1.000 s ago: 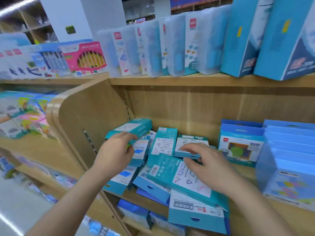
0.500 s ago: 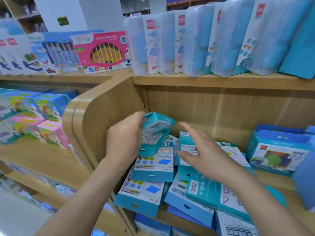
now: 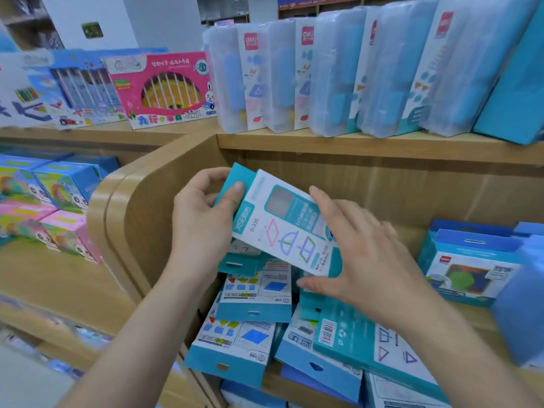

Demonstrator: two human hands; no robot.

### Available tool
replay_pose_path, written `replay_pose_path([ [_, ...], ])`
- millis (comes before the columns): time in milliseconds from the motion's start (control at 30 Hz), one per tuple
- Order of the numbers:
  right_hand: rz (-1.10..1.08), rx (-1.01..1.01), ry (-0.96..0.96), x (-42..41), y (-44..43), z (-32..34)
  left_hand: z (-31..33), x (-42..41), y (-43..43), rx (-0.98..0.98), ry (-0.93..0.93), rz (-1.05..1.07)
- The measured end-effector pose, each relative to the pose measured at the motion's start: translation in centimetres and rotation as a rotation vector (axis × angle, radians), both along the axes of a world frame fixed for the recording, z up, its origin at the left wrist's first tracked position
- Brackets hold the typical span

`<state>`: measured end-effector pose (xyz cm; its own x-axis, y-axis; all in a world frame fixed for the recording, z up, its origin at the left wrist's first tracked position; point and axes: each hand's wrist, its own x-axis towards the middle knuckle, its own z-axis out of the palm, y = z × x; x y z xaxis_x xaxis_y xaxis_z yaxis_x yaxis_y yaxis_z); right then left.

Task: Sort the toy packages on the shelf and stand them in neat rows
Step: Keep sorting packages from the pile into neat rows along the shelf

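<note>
A teal and white toy package (image 3: 284, 223) with coloured shape drawings is held up tilted in front of the shelf's back panel. My left hand (image 3: 203, 222) grips its upper left end, thumb on the front. My right hand (image 3: 362, 254) holds its lower right end with spread fingers. Below them several flat teal and blue packages (image 3: 253, 295) lie in a loose pile on the wooden shelf (image 3: 477, 322), some overhanging the front edge.
A curved wooden side panel (image 3: 132, 207) bounds the shelf on the left. Blue boxes (image 3: 468, 266) stand at the right. The upper shelf (image 3: 323, 142) carries clear plastic cases (image 3: 332, 75) and a pink box (image 3: 164, 89). More colourful boxes (image 3: 53, 195) fill the left shelf.
My left hand has lifted the teal package up off the pile and turned its front face toward me. My right hand left the pile and took hold of its lower end.
</note>
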<state>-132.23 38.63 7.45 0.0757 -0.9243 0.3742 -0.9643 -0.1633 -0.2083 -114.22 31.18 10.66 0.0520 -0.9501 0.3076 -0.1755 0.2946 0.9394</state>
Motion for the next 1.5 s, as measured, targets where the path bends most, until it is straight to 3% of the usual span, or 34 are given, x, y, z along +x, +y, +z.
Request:
replay_pose_path([
  [200,-0.084,0.075,-0.213,-1.1,0.3,-0.8,-0.2,0.3,0.1,0.070,0.028,-0.227],
  [367,-0.163,0.118,-0.421,-2.5,1.2,-1.1,-1.3,0.1,1.2,0.062,-0.102,-0.417],
  [433,-0.134,0.147,-0.610,-3.0,1.7,-1.1,-2.0,-1.0,2.0,0.050,-0.176,-0.511],
  [567,0.025,0.172,-1.229,-4.6,4.5,-1.9,-3.9,-4.2,3.6,-0.064,-0.281,-0.656],
  [667,-0.041,0.125,-1.427,-7.3,8.0,-3.4,-5.3,-7.5,5.0,-0.150,-0.353,-0.764],
  [800,-0.281,-0.159,-1.259,-10.4,13.1,-4.9,-6.2,-13.1,8.3,-0.208,-0.378,-0.963],
  [967,-0.565,-0.416,-1.004,-14.6,19.6,-6.0,-6.4,-21.5,15.4,-0.143,-0.328,-1.230],
  [1167,-0.799,-0.515,-0.641,-19.8,25.4,-8.4,-8.7,-30.8,22.1,-0.269,-0.425,-0.928],
  [1267,-0.880,-0.500,-0.547,-23.7,29.4,-9.6,-10.1,-35.4,25.8,-0.269,-0.454,-0.964],
  [1400,-0.963,-0.510,-0.568,-29.4,33.6,-10.4,-11.0,-40.9,29.5,-0.250,-0.421,-1.062],
  [1500,-1.006,-0.558,-0.547,-33.6,35.2,-10.5,-11.6,-43.3,30.2,-0.465,-0.594,-1.058],
])
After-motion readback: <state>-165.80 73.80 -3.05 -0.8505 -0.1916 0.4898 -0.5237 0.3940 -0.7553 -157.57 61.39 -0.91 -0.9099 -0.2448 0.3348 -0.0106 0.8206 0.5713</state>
